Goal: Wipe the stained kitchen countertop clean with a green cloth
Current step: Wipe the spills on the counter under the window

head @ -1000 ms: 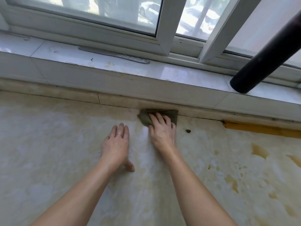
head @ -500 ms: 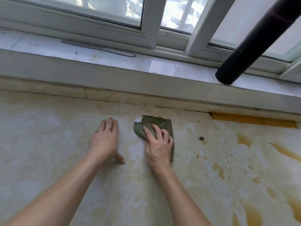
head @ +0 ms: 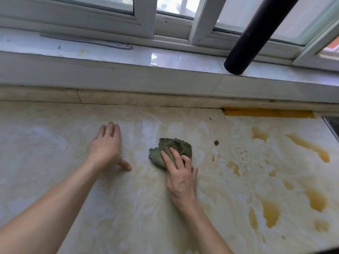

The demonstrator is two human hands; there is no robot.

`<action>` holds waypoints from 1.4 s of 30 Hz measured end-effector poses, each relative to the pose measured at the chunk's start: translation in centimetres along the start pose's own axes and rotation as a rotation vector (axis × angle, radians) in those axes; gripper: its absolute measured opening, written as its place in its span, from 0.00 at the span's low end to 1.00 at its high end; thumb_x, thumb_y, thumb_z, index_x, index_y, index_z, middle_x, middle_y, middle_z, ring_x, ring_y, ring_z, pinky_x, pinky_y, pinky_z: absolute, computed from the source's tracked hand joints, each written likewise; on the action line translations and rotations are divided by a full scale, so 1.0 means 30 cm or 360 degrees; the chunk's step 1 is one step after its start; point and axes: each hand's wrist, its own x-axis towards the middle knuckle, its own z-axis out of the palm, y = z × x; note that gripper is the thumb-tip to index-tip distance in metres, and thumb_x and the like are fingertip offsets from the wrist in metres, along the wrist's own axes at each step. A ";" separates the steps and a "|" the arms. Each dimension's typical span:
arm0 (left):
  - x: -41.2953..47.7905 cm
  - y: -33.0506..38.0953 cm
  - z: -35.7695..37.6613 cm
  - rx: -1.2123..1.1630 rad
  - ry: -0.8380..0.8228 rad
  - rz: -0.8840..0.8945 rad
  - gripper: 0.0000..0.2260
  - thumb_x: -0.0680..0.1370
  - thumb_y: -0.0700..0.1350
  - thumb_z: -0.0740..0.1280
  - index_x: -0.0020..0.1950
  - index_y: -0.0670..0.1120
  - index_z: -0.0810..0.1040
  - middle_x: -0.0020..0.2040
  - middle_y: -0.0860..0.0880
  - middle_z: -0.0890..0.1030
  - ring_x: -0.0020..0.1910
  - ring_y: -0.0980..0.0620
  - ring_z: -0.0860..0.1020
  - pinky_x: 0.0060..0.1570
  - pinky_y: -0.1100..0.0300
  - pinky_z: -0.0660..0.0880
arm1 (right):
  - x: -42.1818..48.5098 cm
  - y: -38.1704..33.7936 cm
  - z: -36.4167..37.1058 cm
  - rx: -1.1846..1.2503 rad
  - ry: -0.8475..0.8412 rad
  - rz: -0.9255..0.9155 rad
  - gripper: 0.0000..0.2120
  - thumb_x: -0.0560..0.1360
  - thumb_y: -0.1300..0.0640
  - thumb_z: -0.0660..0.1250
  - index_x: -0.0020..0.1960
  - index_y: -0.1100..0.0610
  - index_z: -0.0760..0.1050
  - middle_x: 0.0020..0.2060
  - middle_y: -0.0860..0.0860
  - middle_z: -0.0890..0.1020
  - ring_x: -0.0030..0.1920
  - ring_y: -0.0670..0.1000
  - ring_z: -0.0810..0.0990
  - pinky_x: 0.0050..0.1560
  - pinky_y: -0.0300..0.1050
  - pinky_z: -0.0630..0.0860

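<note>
Moved: green cloth and your right hand, drawn nearer from the far seam; the cloth is now bunched. Left hand: flat, fingers straight, bracing on the glossy marbled countertop. Right hand: extended fingers press the knobbly cloth, centre. Step: mid-wipe. Next, likely: sweep right, firmly, into the amber blotches.

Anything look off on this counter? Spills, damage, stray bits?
Yes. Amber stains pool on the right side of the countertop, not yet wiped. A small dark lump sits just right of the green cloth under the right hand. An orange strip runs along the back seam.
</note>
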 end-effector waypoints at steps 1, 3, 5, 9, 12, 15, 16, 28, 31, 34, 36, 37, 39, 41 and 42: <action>-0.001 -0.001 -0.001 -0.0004 0.0008 0.0003 0.68 0.53 0.64 0.79 0.78 0.44 0.38 0.78 0.47 0.40 0.77 0.45 0.41 0.74 0.49 0.54 | 0.002 0.042 -0.006 0.0001 -0.0001 0.0052 0.30 0.70 0.60 0.67 0.69 0.43 0.70 0.68 0.45 0.72 0.58 0.51 0.68 0.46 0.46 0.64; -0.003 0.001 -0.003 -0.0002 0.0011 0.0005 0.68 0.53 0.63 0.80 0.78 0.43 0.39 0.78 0.46 0.41 0.77 0.44 0.41 0.74 0.49 0.54 | 0.026 0.157 -0.034 -0.0006 0.0062 0.0299 0.27 0.72 0.62 0.67 0.68 0.43 0.71 0.68 0.45 0.72 0.58 0.51 0.68 0.47 0.46 0.62; 0.000 0.002 -0.003 -0.0002 0.0031 0.0000 0.68 0.52 0.63 0.80 0.78 0.43 0.40 0.78 0.46 0.42 0.77 0.44 0.42 0.75 0.49 0.54 | 0.059 0.252 -0.081 0.0024 0.0106 0.0598 0.24 0.74 0.64 0.64 0.67 0.45 0.73 0.68 0.47 0.73 0.58 0.53 0.68 0.50 0.46 0.60; 0.002 0.008 -0.002 0.0012 0.0076 0.0002 0.69 0.51 0.63 0.80 0.77 0.40 0.43 0.78 0.43 0.45 0.77 0.42 0.45 0.74 0.47 0.57 | 0.002 0.156 -0.104 0.0264 0.0196 0.0523 0.23 0.75 0.67 0.61 0.66 0.51 0.75 0.65 0.51 0.76 0.54 0.53 0.69 0.53 0.44 0.66; -0.017 0.014 0.002 -0.0032 0.0077 0.0022 0.65 0.53 0.62 0.81 0.77 0.41 0.45 0.78 0.42 0.47 0.77 0.42 0.47 0.74 0.47 0.57 | -0.166 0.022 -0.056 0.0057 0.0019 0.0093 0.29 0.69 0.61 0.65 0.68 0.43 0.70 0.68 0.46 0.73 0.54 0.51 0.69 0.44 0.47 0.68; -0.073 0.042 0.035 -0.0081 0.0192 0.0165 0.56 0.61 0.56 0.80 0.77 0.44 0.49 0.78 0.43 0.48 0.77 0.43 0.50 0.73 0.47 0.59 | -0.156 0.102 -0.056 0.0039 -0.0026 0.0136 0.30 0.70 0.60 0.67 0.68 0.40 0.69 0.69 0.43 0.71 0.55 0.51 0.69 0.44 0.46 0.64; -0.103 0.060 0.052 -0.0087 0.0190 0.0240 0.53 0.64 0.54 0.79 0.78 0.46 0.49 0.79 0.45 0.47 0.77 0.44 0.50 0.73 0.48 0.59 | -0.134 0.139 -0.069 0.0035 0.0007 0.0244 0.29 0.71 0.61 0.67 0.68 0.41 0.71 0.68 0.44 0.72 0.55 0.52 0.70 0.44 0.46 0.64; -0.221 0.196 0.203 0.0030 0.0032 0.0668 0.45 0.73 0.52 0.72 0.79 0.46 0.45 0.79 0.45 0.44 0.78 0.46 0.46 0.75 0.55 0.50 | -0.528 -0.072 -0.130 0.0173 -0.0176 -0.0038 0.33 0.68 0.62 0.61 0.71 0.41 0.66 0.72 0.44 0.68 0.56 0.50 0.69 0.50 0.44 0.69; -0.229 0.214 0.206 0.0101 -0.0014 0.0694 0.47 0.71 0.51 0.73 0.79 0.45 0.45 0.79 0.44 0.44 0.78 0.46 0.46 0.75 0.55 0.50 | -0.535 0.050 -0.150 0.0052 -0.0216 -0.0005 0.34 0.70 0.60 0.63 0.73 0.39 0.62 0.73 0.42 0.64 0.59 0.50 0.68 0.48 0.45 0.66; -0.243 0.230 0.220 0.0128 -0.0027 0.0723 0.46 0.71 0.50 0.74 0.78 0.44 0.47 0.79 0.44 0.44 0.78 0.45 0.47 0.75 0.54 0.51 | -0.446 0.181 -0.171 -0.0014 -0.0110 0.0271 0.31 0.70 0.60 0.62 0.70 0.39 0.67 0.71 0.42 0.69 0.57 0.51 0.68 0.46 0.47 0.64; -0.250 0.236 0.219 0.0139 -0.0038 0.0722 0.44 0.70 0.49 0.74 0.77 0.43 0.50 0.78 0.43 0.47 0.77 0.44 0.49 0.74 0.53 0.54 | -0.391 0.230 -0.189 0.0121 0.0004 0.0435 0.27 0.71 0.62 0.59 0.67 0.42 0.72 0.68 0.44 0.73 0.55 0.50 0.68 0.49 0.50 0.69; -0.250 0.237 0.218 0.0142 -0.0031 0.0730 0.43 0.69 0.50 0.75 0.76 0.43 0.53 0.77 0.43 0.50 0.77 0.44 0.52 0.73 0.53 0.58 | -0.379 0.229 -0.200 0.0235 0.0074 0.0463 0.26 0.72 0.63 0.58 0.66 0.44 0.75 0.66 0.45 0.75 0.54 0.50 0.68 0.51 0.51 0.71; -0.247 0.239 0.213 0.0148 -0.0002 0.0745 0.41 0.67 0.51 0.77 0.71 0.42 0.58 0.74 0.43 0.56 0.74 0.43 0.57 0.69 0.51 0.64 | -0.389 0.175 -0.220 0.0369 0.0172 0.0426 0.23 0.74 0.61 0.54 0.64 0.47 0.77 0.64 0.46 0.77 0.51 0.48 0.67 0.54 0.48 0.71; -0.247 0.242 0.212 0.0169 -0.0010 0.0742 0.41 0.67 0.51 0.77 0.72 0.42 0.58 0.75 0.42 0.54 0.74 0.43 0.57 0.70 0.50 0.62 | -0.458 0.071 -0.225 0.0375 0.0108 0.0320 0.24 0.74 0.59 0.53 0.65 0.46 0.76 0.64 0.45 0.77 0.51 0.48 0.68 0.52 0.46 0.71; -0.248 0.243 0.211 0.0183 -0.0023 0.0736 0.42 0.68 0.51 0.76 0.73 0.42 0.57 0.76 0.42 0.52 0.75 0.43 0.54 0.72 0.51 0.60 | -0.512 0.016 -0.216 0.0342 0.0023 0.0267 0.25 0.73 0.59 0.54 0.66 0.44 0.75 0.65 0.44 0.76 0.52 0.48 0.68 0.51 0.47 0.71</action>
